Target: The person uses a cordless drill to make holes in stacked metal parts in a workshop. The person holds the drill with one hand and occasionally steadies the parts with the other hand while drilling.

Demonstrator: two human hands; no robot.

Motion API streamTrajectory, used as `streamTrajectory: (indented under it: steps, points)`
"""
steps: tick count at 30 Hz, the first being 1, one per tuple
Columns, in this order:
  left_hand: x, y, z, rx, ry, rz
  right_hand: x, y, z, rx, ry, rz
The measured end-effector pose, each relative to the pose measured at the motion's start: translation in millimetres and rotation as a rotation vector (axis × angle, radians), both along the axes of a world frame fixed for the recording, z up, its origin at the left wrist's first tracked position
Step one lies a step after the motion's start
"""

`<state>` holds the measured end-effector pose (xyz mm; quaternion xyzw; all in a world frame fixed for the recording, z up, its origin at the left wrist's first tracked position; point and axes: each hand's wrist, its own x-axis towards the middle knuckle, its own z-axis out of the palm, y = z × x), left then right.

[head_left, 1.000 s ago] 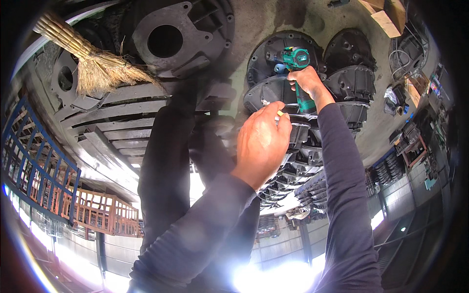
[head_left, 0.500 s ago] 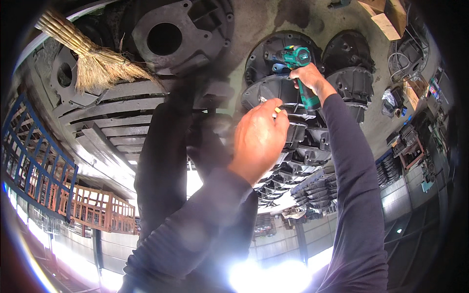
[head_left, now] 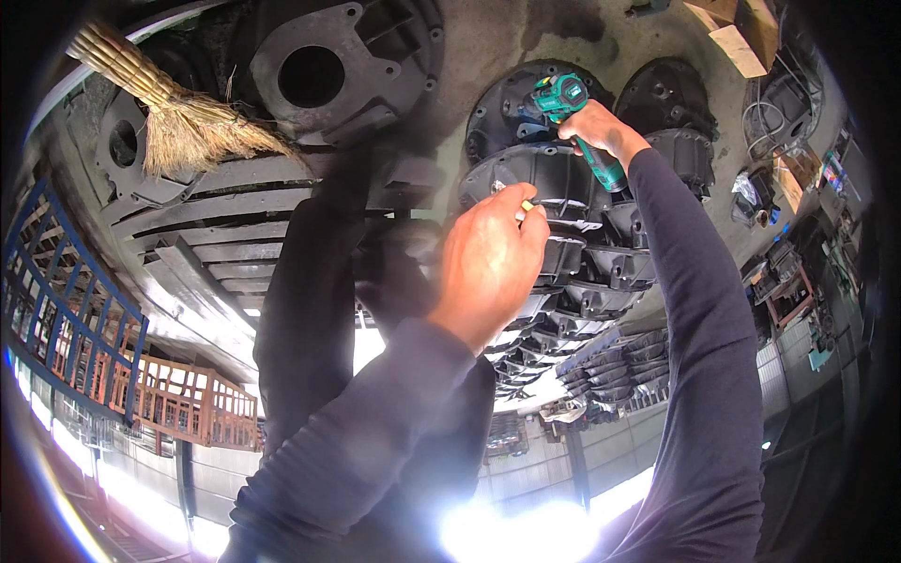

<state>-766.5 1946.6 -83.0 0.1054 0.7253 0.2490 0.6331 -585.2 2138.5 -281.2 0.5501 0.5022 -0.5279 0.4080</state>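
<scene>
My right hand (head_left: 605, 131) is closed round the grip of a green and black cordless drill (head_left: 563, 96). The drill's front end is over a dark, round metal housing (head_left: 488, 120) with holes along its rim. Nearer to me, my left hand (head_left: 490, 263) is closed, with a small yellow-and-white stick (head_left: 526, 207) pinched between thumb and fingers; its exact kind cannot be made out. Just beyond the left fingers is the top of another dark metal housing (head_left: 540, 174), the front of a stacked row. The drill's tip is hard to make out against the dark metal.
A straw broom (head_left: 188, 117) lies at the far left by a large casting with a round hole (head_left: 357, 70). More housings (head_left: 666, 98) stand right of the drill. A wooden block (head_left: 739, 50) is at the far right, and a blue metal rack (head_left: 70, 300) at the left.
The drill has shifted slightly left and tilted, its base swinging to the right. My left hand has moved a little to the left, still pinching the small stick.
</scene>
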Motion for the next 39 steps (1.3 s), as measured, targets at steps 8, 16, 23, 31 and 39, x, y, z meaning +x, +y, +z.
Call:
streamTrajectory:
  steps: [8,16,23,31,39]
  points:
    - [0.4,0.6,2.6,0.014,0.003,0.014,-1.0,-6.7,-1.1,0.036,-0.021,-0.041]
    - [-0.2,0.0,1.1,0.021,-0.004,0.025,-2.3,-4.7,-5.9,0.06,-0.024,-0.024]
    - [-0.8,-0.3,3.2,0.011,-0.008,0.01,-1.4,-6.7,-8.4,0.092,-0.032,-0.02]
    - [4.1,-4.9,4.4,-0.001,-0.015,0.002,-4.9,-6.3,-4.0,0.085,-0.046,0.019]
    - [16.1,-12.1,4.5,0.037,-0.017,-0.035,-3.8,-2.9,1.1,0.064,-0.01,0.044]
